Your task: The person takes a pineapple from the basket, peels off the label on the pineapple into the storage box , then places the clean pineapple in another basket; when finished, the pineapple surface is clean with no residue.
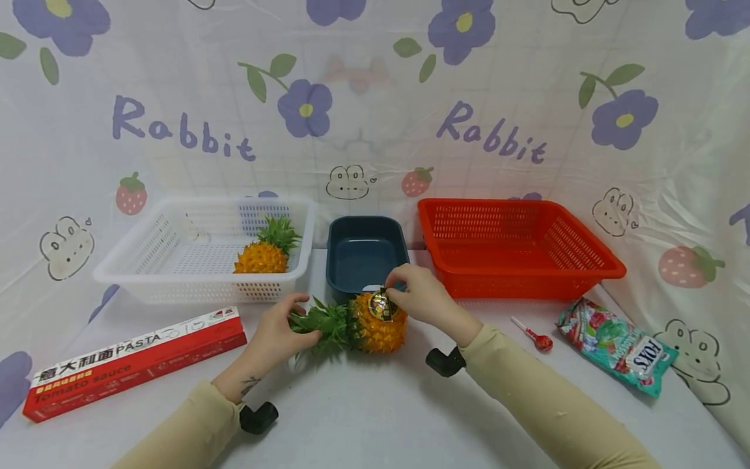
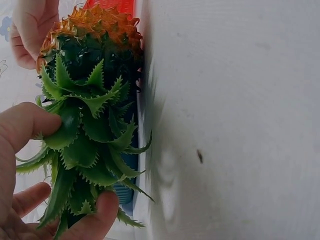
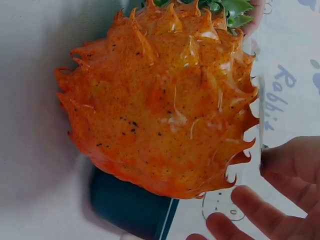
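Observation:
An artificial pineapple (image 1: 381, 335) lies on its side on the white table, its leafy crown (image 2: 85, 145) pointing left in the head view. My left hand (image 1: 278, 332) holds the crown, with the thumb on one leaf and fingers around the others. On the orange body sits a round black-and-gold sticker (image 1: 382, 306). My right hand (image 1: 424, 296) pinches the sticker's upper edge between thumb and forefinger. The right wrist view shows the spiky orange body close up, with the right fingertips beside it; the sticker's face is hidden there.
Behind the pineapple stands a dark blue bin (image 1: 366, 260). A white basket (image 1: 193, 277) at left contains another pineapple (image 1: 260, 258); a red basket (image 1: 521, 273) stands right. A pasta box (image 1: 137, 365), a lollipop (image 1: 541, 341) and a candy bag (image 1: 615, 345) lie to the sides.

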A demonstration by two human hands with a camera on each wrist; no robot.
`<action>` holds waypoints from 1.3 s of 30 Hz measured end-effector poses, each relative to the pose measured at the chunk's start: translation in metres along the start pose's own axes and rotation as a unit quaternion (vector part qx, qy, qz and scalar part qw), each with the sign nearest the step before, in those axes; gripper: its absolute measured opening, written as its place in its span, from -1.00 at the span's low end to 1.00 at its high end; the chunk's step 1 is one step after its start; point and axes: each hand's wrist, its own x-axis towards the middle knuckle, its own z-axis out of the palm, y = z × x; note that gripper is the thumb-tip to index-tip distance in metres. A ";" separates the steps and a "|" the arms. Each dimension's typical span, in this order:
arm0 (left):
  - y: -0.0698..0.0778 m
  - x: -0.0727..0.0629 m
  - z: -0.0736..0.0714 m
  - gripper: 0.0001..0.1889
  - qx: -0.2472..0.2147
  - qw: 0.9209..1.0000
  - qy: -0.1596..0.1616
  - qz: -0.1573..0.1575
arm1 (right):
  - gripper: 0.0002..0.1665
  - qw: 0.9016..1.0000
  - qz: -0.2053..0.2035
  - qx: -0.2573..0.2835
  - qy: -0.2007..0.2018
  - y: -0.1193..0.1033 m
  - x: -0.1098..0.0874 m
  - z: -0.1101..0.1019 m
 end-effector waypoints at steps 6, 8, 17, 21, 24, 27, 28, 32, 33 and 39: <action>0.000 0.001 0.001 -0.31 0.001 1.000 0.000 -0.003 | -0.93 0.999 -0.023 0.034 0.020 -0.011 -0.004 -0.006; 0.000 0.000 0.001 -0.31 -0.002 1.000 -0.001 -0.005 | -0.94 0.998 -0.039 0.048 0.017 -0.017 -0.004 -0.012; 0.001 0.001 -0.001 -0.33 -0.005 1.000 0.002 -0.001 | -0.87 0.997 -0.062 0.004 0.047 -0.037 0.027 -0.036; 0.001 0.000 0.000 -0.33 -0.003 1.000 0.003 -0.001 | -0.76 0.999 -0.024 -0.037 0.032 -0.035 0.047 -0.038; 0.002 0.000 0.000 -0.33 -0.001 1.000 0.002 -0.004 | -0.71 0.998 0.007 -0.061 0.016 -0.031 0.059 -0.036; 0.001 0.000 0.001 -0.34 0.000 1.000 0.000 -0.003 | -0.72 0.995 0.034 -0.093 0.002 -0.025 0.070 -0.032; 0.001 0.000 0.001 -0.34 0.001 1.000 0.000 -0.004 | -0.72 0.994 0.038 -0.106 -0.002 -0.024 0.073 -0.031; 0.001 0.000 0.000 -0.34 0.001 1.000 -0.001 -0.006 | -0.75 0.987 0.040 -0.152 -0.017 -0.016 0.084 -0.026; 0.000 0.000 0.000 -0.35 0.000 1.000 -0.001 -0.007 | -0.75 0.986 0.038 -0.161 -0.020 -0.015 0.087 -0.025; 0.000 0.001 0.000 -0.36 -0.002 1.000 -0.002 -0.008 | -0.89 0.982 0.038 -0.181 -0.027 -0.007 0.096 -0.023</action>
